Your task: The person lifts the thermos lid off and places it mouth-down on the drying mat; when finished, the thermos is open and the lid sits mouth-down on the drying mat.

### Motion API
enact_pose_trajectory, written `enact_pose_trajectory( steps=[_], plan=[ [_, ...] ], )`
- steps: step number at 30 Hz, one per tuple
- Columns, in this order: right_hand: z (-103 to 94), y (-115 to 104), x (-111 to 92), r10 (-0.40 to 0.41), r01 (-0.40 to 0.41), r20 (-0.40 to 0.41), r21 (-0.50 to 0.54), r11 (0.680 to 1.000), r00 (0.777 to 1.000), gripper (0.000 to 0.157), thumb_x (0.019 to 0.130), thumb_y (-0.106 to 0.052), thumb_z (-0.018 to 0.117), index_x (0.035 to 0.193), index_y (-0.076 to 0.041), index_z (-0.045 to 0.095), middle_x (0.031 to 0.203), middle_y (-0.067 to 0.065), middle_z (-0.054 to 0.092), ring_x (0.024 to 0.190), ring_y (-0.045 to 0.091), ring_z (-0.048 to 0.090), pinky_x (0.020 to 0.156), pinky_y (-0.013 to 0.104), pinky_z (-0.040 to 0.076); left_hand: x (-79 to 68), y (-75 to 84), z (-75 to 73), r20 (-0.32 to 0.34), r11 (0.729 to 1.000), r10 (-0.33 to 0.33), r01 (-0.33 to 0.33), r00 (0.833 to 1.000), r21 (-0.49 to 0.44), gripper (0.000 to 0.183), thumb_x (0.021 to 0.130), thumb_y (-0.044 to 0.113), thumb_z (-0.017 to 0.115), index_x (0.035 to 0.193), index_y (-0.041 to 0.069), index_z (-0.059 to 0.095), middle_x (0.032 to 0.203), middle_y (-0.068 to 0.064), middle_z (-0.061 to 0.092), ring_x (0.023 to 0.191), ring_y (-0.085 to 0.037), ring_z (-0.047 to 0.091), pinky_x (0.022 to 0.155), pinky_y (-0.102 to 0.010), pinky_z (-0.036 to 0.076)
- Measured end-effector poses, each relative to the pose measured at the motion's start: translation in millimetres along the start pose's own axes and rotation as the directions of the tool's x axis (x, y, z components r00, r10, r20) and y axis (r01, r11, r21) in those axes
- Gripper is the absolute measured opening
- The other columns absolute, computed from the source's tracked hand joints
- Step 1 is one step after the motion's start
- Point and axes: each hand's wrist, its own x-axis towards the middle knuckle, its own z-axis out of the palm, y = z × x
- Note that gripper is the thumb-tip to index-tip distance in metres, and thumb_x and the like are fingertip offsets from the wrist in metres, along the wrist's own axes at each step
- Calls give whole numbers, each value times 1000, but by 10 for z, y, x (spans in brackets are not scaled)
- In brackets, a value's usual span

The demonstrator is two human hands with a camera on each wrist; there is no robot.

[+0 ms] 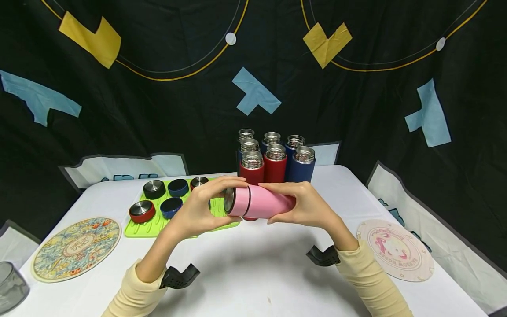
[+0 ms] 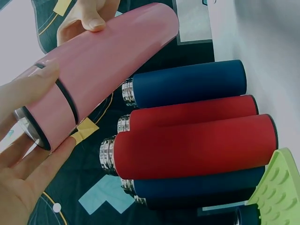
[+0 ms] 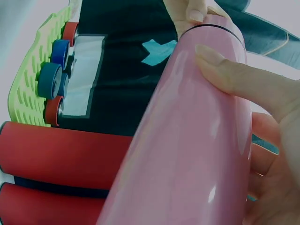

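A pink thermos bottle (image 1: 269, 202) with a pink lid (image 1: 240, 200) is held in the air, tilted nearly sideways, above the white table. My left hand (image 1: 202, 204) grips the lid end, thumb on one side and fingers on the other. The body is gripped by my right hand (image 1: 303, 204). In the left wrist view a dark ring (image 2: 67, 101) marks the seam where lid meets body; whether the lid is loose cannot be told. Behind the bottle stand several lidless thermos bottles, among them a red one (image 1: 275, 165) and a blue one (image 1: 303, 167), steel necks showing.
A green ribbed tray (image 1: 136, 229) at left carries several lids, including a red one (image 1: 141, 211) and a black one (image 1: 154, 189). Round mats lie left (image 1: 77, 248) and right (image 1: 396, 251). A clear glass (image 1: 12, 286) sits at the left edge. A black curtain (image 1: 190, 114) hangs behind.
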Motion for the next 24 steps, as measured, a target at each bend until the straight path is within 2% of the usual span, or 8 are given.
enact_pose_trajectory(
  steps=[3,5,13,17,20,24],
  plan=[
    [12,-14,4,-26,25,-21,-26,999,999,72,67,-29,90,131,-14,61,122,1,65,103,15,62,80,30,56,-3,-8,-5,-17,1000,13,-14,1000,-11,69,66,7,89,127,9,59,129,-6,58,119,-22,53,83,-33,56],
    [22,-23,7,-43,41,-38,-56,998,998,72,66,-28,91,130,-14,62,122,1,65,104,15,62,82,31,56,-6,-10,-10,-27,1000,0,0,1000,-9,69,65,8,90,127,10,59,128,-6,58,117,-21,54,81,-32,56],
    [74,-35,19,-145,116,-108,-239,964,983,73,64,-26,92,129,-13,63,125,5,64,115,19,60,89,36,53,-12,-4,-14,-71,989,-146,144,987,-32,71,67,16,90,130,14,58,128,-3,59,109,-20,58,73,-30,58],
    [81,-44,26,-177,140,-112,-277,951,978,73,64,-25,92,129,-11,63,124,8,64,114,21,61,89,38,54,-14,-9,-14,-68,982,-186,184,980,-31,72,68,20,90,132,16,56,126,-1,59,107,-19,58,74,-30,58],
    [67,-45,17,-152,123,-103,-249,961,983,73,63,-25,92,129,-11,63,124,6,65,113,21,61,88,38,54,-10,-25,-8,-36,988,-155,155,987,-21,76,67,20,90,134,17,54,130,1,56,113,-17,55,81,-30,56],
    [43,-44,0,-89,75,-71,-179,981,993,74,63,-27,92,129,-13,62,123,3,65,109,18,62,85,35,55,-5,-50,7,-12,998,-57,57,998,-15,77,66,16,90,134,15,54,136,-2,52,124,-19,48,88,-32,53]
  ],
)
